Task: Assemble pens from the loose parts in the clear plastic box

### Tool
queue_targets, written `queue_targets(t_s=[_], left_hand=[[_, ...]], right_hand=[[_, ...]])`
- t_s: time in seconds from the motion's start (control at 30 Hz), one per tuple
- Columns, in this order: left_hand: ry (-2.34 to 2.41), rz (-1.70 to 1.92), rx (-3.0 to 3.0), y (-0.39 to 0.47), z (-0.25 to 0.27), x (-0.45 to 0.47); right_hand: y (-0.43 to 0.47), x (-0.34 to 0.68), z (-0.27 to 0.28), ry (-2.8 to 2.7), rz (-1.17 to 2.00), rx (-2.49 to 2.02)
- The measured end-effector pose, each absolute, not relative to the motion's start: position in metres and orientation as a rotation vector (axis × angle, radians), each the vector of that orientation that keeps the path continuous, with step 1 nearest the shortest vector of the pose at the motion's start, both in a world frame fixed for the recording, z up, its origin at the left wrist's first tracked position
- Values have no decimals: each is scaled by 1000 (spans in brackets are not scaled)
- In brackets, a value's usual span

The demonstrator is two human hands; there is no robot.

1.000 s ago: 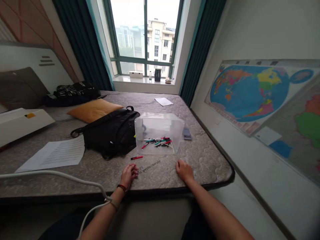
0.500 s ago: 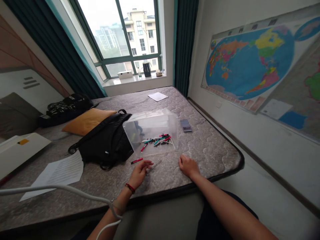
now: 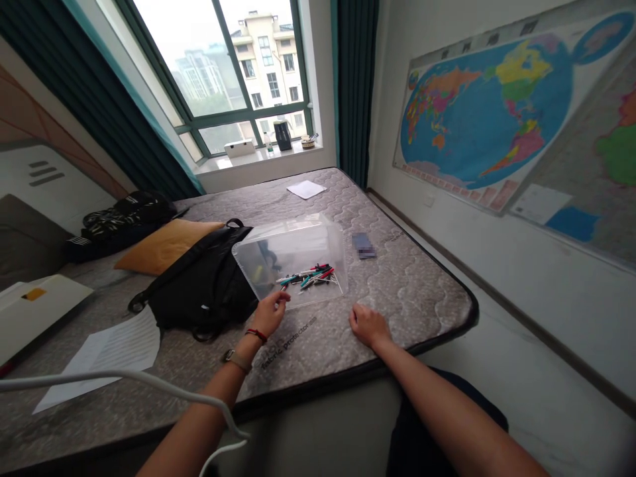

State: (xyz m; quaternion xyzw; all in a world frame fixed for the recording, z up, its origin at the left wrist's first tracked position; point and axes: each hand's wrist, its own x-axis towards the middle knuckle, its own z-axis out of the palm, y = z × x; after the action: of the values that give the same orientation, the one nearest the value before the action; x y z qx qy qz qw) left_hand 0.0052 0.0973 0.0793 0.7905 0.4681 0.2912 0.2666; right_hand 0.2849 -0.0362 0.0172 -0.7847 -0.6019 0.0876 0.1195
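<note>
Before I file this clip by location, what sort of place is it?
Most likely a bedroom in a home: a quilted mattress fills the middle, with an orange pillow on it and what looks like a pale headboard at the left.

A clear plastic bin [image 3: 293,240] lies on its side on the mattress [image 3: 412,291], mouth toward the near edge; inside, red, teal, black and white pens [image 3: 316,275] lie loosely heaped, pointing different ways
</note>
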Motion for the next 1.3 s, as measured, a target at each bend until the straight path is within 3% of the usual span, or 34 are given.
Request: queue_targets(t_s=[0.2, 0.43, 0.57, 0.73, 1.03, 1.3], left_hand=[[1445, 676, 2358, 71, 36, -39], [1689, 56, 2456, 66, 42, -55], [1641, -53, 2485, 66, 47, -50], [1566, 102, 2368, 71, 52, -37], [1335, 820, 1913, 103, 82, 4], [1318, 901, 1890, 106, 82, 10]], right_hand=[[-36, 285, 17, -1769, 268, -2299], [-36, 284, 18, -1793, 236, -2313], [-36, 285, 17, -1794, 227, -2302], [-36, 286, 16, -1802, 222, -2292], [-35, 286, 15, -1797, 224, -2293], [-36, 286, 16, -1805, 213, -2293]])
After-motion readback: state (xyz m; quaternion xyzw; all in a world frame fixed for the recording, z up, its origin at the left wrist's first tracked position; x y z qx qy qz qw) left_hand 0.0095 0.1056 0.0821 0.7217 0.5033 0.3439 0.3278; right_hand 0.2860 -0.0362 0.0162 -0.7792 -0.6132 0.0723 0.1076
